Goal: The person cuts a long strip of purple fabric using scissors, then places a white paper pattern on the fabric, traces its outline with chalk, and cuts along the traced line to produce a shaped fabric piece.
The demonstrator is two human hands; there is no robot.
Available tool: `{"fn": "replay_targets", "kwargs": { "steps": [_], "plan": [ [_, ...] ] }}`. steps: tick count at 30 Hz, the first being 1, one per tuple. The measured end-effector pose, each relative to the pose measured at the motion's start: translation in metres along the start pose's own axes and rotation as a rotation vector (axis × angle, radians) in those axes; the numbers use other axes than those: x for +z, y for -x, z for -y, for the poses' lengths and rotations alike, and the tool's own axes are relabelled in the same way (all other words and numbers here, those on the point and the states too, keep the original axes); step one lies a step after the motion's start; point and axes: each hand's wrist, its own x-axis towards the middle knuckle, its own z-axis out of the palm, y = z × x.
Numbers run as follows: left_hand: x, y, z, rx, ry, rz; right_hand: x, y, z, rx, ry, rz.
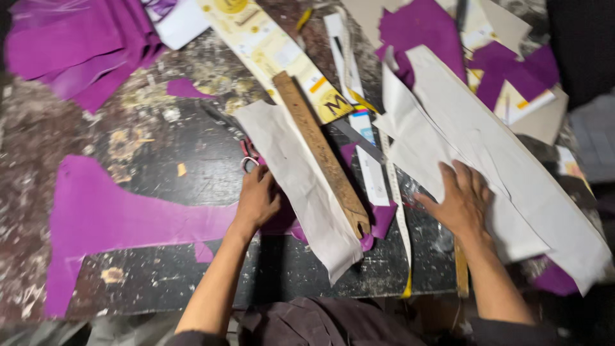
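Head view. The person is leaning over a dark, paint-spattered worktable (160, 186). The left hand (257, 198) is lying near the middle of the table, fingers curled together and closing around the handles of a pair of scissors (248, 154) with red grips; whether it is gripping them fully cannot be told, since the fingertips are hiding the loops. Just to the right of that hand a long whitish pattern strip (301, 186) is running diagonally toward the near edge, and a worn wooden ruler (323, 154) is lying on top of it, along its length. A large purple fabric piece (109, 218) is spreading from under the strip toward the left edge of the table.

The right hand (462, 202) is pressing flat, fingers spread, on a stack of whitish pattern sheets (487, 147) that is reaching out past the right edge. A measuring tape (392, 186) is trailing between the two hands down to the near edge. A folded pile of purple cloth (77, 48) is sitting at the far left corner, purple scraps (423, 29) are showing near the far edge, and a long yellowish printed card (275, 51) is lying near the far edge.
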Motion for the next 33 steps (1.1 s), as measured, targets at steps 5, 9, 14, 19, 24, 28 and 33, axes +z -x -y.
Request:
{"fn": "replay_targets", "kwargs": {
  "steps": [5,9,14,19,24,28,33],
  "plan": [
    [0.016,-0.054,-0.023,-0.139,-0.664,0.012,0.019,-0.006,-0.028,-0.042,-0.048,-0.043],
    [0.017,-0.084,-0.047,-0.269,-0.669,0.027,0.025,-0.008,-0.044,0.040,-0.228,0.017],
    [0.009,-0.096,-0.071,-0.276,-0.478,0.155,0.024,-0.002,-0.036,-0.050,-0.132,0.063],
    [-0.046,-0.107,-0.075,-0.228,0.092,0.304,0.023,0.008,-0.035,-0.057,-0.130,0.000],
    [-0.142,-0.070,-0.027,-0.466,0.337,0.121,0.031,0.016,-0.052,-0.021,-0.250,-0.089],
    [-0.170,-0.022,0.021,-0.514,0.431,0.001,0.033,0.012,-0.053,0.004,-0.269,-0.102],
    [-0.154,0.015,0.052,-0.616,-0.244,-0.172,0.010,0.019,-0.022,-0.080,-0.159,-0.062]
  ]
}}
